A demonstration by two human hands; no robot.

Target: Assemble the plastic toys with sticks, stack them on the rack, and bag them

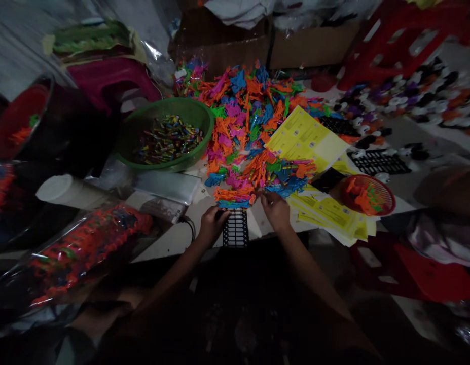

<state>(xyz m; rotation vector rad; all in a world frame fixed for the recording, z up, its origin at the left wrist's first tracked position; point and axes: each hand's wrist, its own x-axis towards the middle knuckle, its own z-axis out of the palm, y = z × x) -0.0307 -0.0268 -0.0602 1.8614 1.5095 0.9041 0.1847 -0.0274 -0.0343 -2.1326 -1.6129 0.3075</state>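
A black slotted rack [236, 233] lies at the near edge of the table. Its far part is covered by a row of orange and blue plastic toy pieces [235, 196] laid crosswise. My left hand [212, 223] is closed at the rack's left edge, thumb towards the nearest blue piece. On the other side, my right hand [276, 210] is just right of the row, fingers pinched together; whatever they hold is too small and dark to make out. Beyond both hands spreads a heap of bright plastic toy pieces [238, 121] in orange, blue, pink and green.
A green basin [208, 129] holding many small coloured cylinders stands left of the heap. Yellow printed sheets [306, 139] and a red basket [389, 203] with pieces lie to the right. A filled plastic bag [90, 248] is at left. Another person's arm [451, 190] shows at right.
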